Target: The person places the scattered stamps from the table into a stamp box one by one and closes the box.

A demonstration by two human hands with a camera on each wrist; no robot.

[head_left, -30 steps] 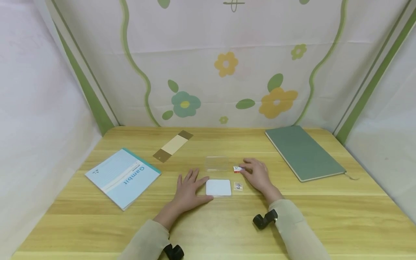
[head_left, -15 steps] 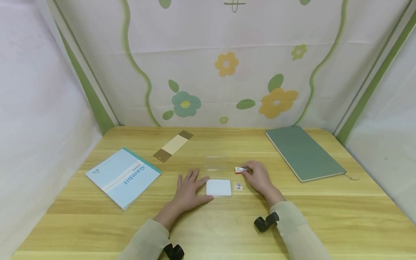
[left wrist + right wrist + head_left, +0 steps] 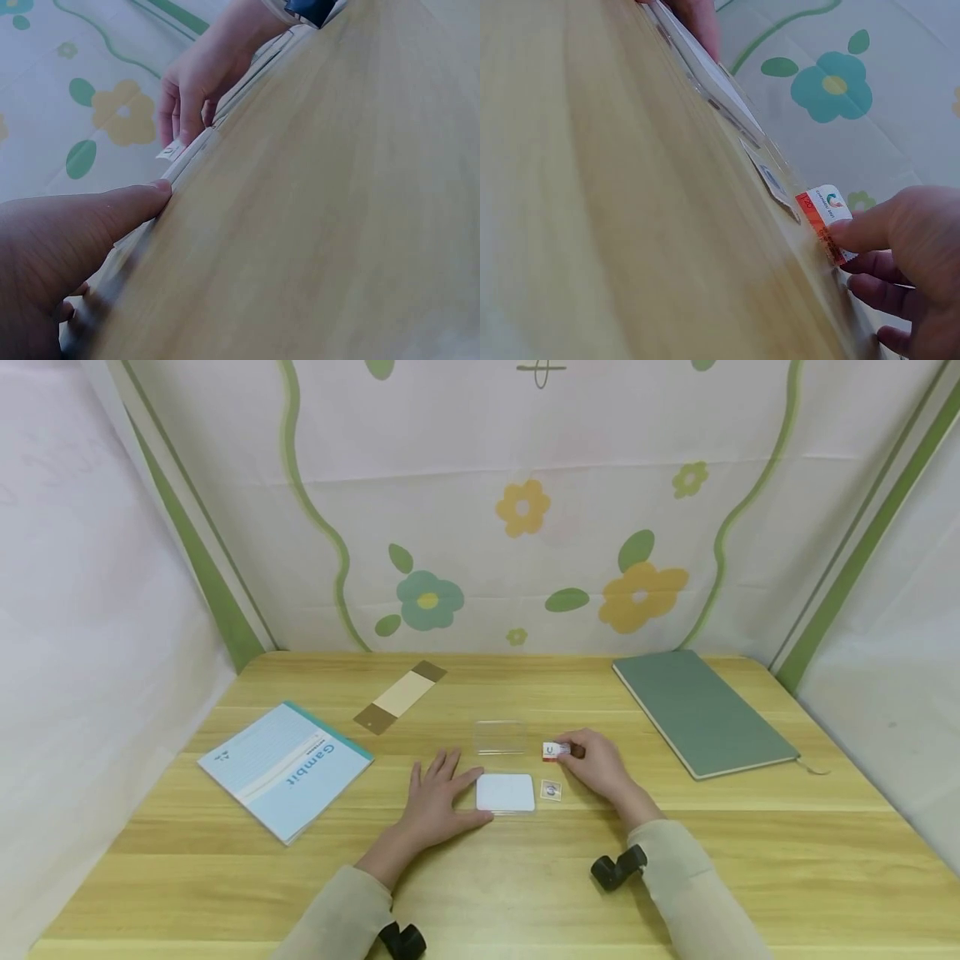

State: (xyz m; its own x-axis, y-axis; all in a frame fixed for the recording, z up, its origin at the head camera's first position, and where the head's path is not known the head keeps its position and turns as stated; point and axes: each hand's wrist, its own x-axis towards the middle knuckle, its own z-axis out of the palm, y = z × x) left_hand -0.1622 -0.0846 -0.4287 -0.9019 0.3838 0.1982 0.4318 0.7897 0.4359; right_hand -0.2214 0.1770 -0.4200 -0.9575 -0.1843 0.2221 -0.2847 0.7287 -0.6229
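In the head view my right hand (image 3: 594, 763) pinches a red and white postage stamp (image 3: 552, 752) between thumb and fingers, just above the wood. The right wrist view shows this stamp's (image 3: 826, 217) notched edge and small print, with the thumb on its face. A second stamp (image 3: 551, 790) lies flat nearer me. Left of it is a shallow clear box (image 3: 512, 812) topped by a white card stack (image 3: 506, 792). My left hand (image 3: 437, 802) rests with fingers spread, its thumb and index finger touching the box's left corners. Behind the box lies a clear plastic lid (image 3: 500, 737).
A light blue notebook (image 3: 277, 777) lies at the left, with a brown and cream card strip (image 3: 400, 697) behind it. At the right is a green hardcover notebook (image 3: 697, 714) with a ribbon. A flowered curtain (image 3: 465, 510) hangs behind the wooden table (image 3: 480, 893).
My right hand has shifted a little to the right with the stamp, whose printed face now shows more fully. The left hand, box and lid have stayed in place.
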